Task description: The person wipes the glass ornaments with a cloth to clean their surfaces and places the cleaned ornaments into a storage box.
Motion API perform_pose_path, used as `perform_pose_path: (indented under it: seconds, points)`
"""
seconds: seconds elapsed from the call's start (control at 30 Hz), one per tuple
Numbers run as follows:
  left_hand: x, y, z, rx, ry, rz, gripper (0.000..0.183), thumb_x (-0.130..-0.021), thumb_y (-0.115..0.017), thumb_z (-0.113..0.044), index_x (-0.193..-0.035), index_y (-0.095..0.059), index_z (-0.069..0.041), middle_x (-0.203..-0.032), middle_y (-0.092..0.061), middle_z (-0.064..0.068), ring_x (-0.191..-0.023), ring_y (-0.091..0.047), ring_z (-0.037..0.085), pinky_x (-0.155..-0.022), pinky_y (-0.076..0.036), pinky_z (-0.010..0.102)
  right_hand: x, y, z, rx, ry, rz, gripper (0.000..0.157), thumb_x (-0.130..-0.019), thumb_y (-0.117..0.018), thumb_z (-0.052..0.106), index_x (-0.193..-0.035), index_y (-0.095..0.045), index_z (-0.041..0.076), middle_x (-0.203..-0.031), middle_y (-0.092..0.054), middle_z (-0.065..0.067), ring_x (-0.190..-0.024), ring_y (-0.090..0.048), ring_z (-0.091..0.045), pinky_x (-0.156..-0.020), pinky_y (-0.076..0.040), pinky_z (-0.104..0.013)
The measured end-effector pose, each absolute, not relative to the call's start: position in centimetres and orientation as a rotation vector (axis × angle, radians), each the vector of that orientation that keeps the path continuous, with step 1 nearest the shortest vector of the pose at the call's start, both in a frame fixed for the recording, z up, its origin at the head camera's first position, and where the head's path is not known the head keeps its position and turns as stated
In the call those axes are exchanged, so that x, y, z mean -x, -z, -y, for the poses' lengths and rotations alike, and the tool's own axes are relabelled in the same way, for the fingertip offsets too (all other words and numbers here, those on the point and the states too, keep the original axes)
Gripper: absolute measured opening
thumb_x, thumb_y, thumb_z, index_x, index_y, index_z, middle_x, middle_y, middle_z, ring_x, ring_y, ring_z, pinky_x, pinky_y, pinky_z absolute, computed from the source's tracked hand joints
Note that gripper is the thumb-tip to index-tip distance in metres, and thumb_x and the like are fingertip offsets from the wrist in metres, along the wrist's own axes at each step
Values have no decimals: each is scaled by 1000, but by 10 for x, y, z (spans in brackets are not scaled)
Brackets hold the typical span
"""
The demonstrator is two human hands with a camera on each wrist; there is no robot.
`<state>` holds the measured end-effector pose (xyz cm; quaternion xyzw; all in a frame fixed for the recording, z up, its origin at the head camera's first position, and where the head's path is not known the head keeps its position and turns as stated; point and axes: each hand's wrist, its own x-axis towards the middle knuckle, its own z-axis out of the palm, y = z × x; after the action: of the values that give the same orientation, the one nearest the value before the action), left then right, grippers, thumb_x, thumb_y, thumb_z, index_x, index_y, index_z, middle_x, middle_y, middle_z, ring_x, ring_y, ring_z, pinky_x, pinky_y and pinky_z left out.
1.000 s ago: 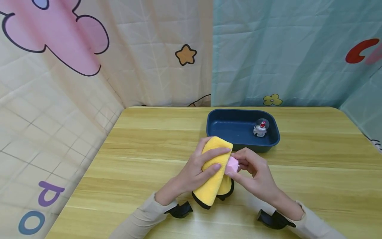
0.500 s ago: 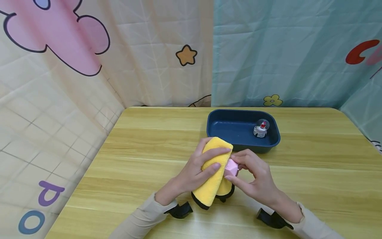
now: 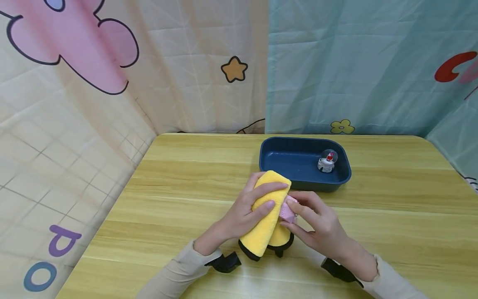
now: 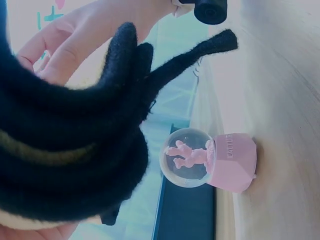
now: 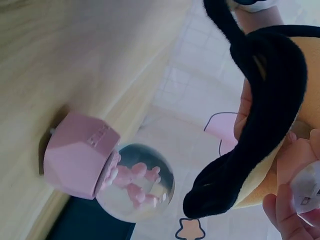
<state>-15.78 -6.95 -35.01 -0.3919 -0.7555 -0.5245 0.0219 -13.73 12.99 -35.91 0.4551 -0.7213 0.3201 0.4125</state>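
Note:
My left hand (image 3: 248, 209) wraps a folded yellow cloth (image 3: 267, 216) with black edging around the top of a pink snow globe (image 3: 286, 212). Only its faceted, lettered base shows, jutting from the cloth's right side; the cloth hides its dome. The fingers of my right hand (image 3: 323, 228) grip that base. Its pale underside shows at the right edge of the right wrist view. Below the cloth, a second pink snow globe (image 4: 234, 162) with a figure in its clear dome stands upright on the table; in the head view it is hidden behind hands and cloth.
Behind the hands stands a dark blue bin (image 3: 278, 143). Inside it at the right is a small white-based snow globe (image 3: 326, 164) with a red figure. The wooden table (image 3: 179, 174) ends at printed curtains at the back and sides.
My right fingers have shifted round the base, with a finger now lying across its front. The base has turned, so its lettered side shows more. Left hand and cloth stay nearly still.

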Motion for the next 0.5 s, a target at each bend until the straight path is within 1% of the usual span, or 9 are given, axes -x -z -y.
perform_pose_path:
  seconds: [0.1,0.23,0.37,0.5]
  points:
    - [157,350,69,1185,1642,2359,38,-98,-41,-38,-130,-53,-22,-136,-34,8,-107,-47,17,-76,-48,25,137,358,-130,-1143,-716,1819,32,-92,-57,30,-98,-64,-1,-98,-62,-20,-83,-63,-23,-85,-52,-18]
    - [157,349,68,1167,1649,2367,37,-98,-41,-38,-130,-52,-23,-135,-36,7,-107,-46,18,-77,-47,26,138,356,-130,-1144,-611,1795,26,-94,-54,28,-98,-64,4,-97,-64,-19,-81,-63,-23,-80,-54,-21]
    - [158,350,68,1166,1659,2364,37,-98,-41,-37,-130,-52,-24,-134,-37,7,-109,-46,18,-78,-47,27,140,355,-130,-1168,-575,1748,22,-94,-55,25,-97,-64,5,-95,-64,-19,-79,-61,-22,-73,-54,-23]
    - [158,350,68,1161,1668,2368,36,-97,-41,-36,-130,-51,-24,-134,-37,6,-108,-46,18,-79,-47,27,140,354,-130,-1175,-569,1751,21,-94,-55,25,-97,-63,5,-95,-64,-18,-80,-61,-21,-73,-54,-23]
